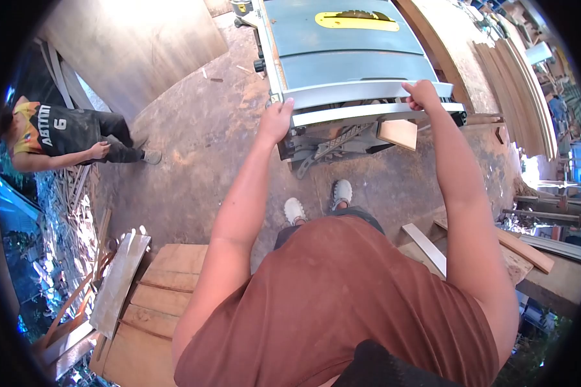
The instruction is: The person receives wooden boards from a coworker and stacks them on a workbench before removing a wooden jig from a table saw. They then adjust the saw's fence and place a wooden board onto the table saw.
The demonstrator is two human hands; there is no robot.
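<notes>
A table saw point(355, 64) stands before me, its blade showing through a yellow throat plate point(357, 21). A long silver rip fence point(361, 92) lies across the near side of the saw top, just beyond the front rail point(368, 115). My left hand point(277, 121) is closed round the left end of the fence, thumb on top; its fingers are partly hidden. Near the right end, my right hand point(423, 95) has curled fingers pinching the fence's upper edge. Below the rail, a pale wood block point(397, 134) juts from the saw's underside.
A person in a dark jersey point(64, 132) stands at the left, near a large plywood sheet point(135, 48). Long boards point(516, 90) are stacked at the right. Wooden panels point(158, 303) lie behind me on the left, and offcuts point(523, 248) on the right.
</notes>
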